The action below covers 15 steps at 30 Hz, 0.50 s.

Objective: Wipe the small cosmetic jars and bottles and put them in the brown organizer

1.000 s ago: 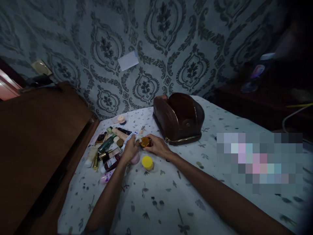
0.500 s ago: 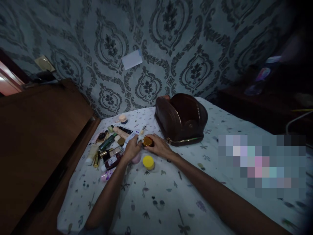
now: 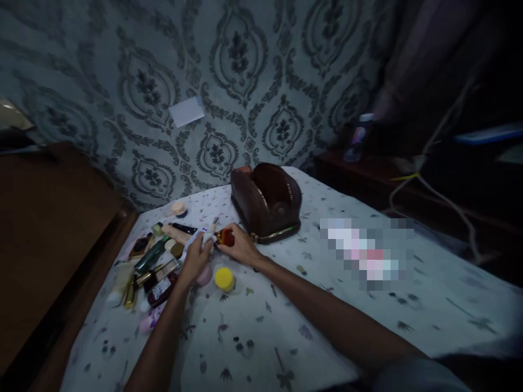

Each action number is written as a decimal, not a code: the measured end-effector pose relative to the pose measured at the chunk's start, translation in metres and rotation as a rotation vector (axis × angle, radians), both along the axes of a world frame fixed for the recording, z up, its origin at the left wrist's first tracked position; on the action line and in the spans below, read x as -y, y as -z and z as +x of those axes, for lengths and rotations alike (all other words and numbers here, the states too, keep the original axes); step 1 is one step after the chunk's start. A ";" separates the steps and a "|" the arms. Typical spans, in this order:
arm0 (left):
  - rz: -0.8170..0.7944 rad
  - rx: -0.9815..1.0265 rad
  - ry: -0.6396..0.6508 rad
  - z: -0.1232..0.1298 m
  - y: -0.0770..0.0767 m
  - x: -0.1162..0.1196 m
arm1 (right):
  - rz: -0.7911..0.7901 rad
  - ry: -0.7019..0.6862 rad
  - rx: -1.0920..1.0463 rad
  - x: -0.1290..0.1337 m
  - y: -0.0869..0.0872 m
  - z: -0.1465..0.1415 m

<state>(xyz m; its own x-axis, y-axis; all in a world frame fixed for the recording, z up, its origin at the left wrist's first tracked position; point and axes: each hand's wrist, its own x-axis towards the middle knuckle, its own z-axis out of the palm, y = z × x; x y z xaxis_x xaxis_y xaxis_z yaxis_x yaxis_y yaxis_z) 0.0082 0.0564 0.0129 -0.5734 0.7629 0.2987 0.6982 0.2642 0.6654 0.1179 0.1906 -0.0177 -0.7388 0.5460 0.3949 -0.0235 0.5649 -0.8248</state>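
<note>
My right hand (image 3: 242, 246) is closed around a small amber jar (image 3: 226, 237) with a gold-coloured part, holding it just above the bed. Close beside it, my left hand (image 3: 196, 257) pinches a crumpled white cloth (image 3: 209, 236) near the jar. Below the hands stands a jar with a yellow lid (image 3: 224, 279). A pink round item (image 3: 204, 275) lies partly behind the left wrist. To the left spread several cosmetics, among them a green bottle (image 3: 152, 256), a dark red bottle (image 3: 162, 289) and a beige tube (image 3: 175, 234).
A brown leather bag (image 3: 249, 209) stands unzipped behind the right hand. Patterned white sheet (image 3: 253, 337) covers the bed. A wooden board (image 3: 53, 218) borders the left side. A bottle (image 3: 357, 139) stands on a dark surface at the right. One patch of the bed is pixelated.
The view has swung right, so everything sits further left. In the right hand the amber jar has tilted, showing more of its side. Both hands stay close together.
</note>
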 end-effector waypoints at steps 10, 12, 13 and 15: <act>0.075 0.189 0.142 0.010 -0.011 -0.001 | -0.150 -0.268 -0.072 0.001 -0.001 0.004; 0.084 0.244 0.146 0.008 -0.011 -0.001 | -0.142 -0.297 -0.088 0.003 -0.002 0.005; 0.088 0.273 0.140 0.007 -0.011 -0.001 | -0.127 -0.297 -0.101 0.003 -0.002 0.006; 0.099 0.316 0.110 0.004 -0.010 -0.002 | -0.065 -0.285 -0.134 0.005 -0.003 0.007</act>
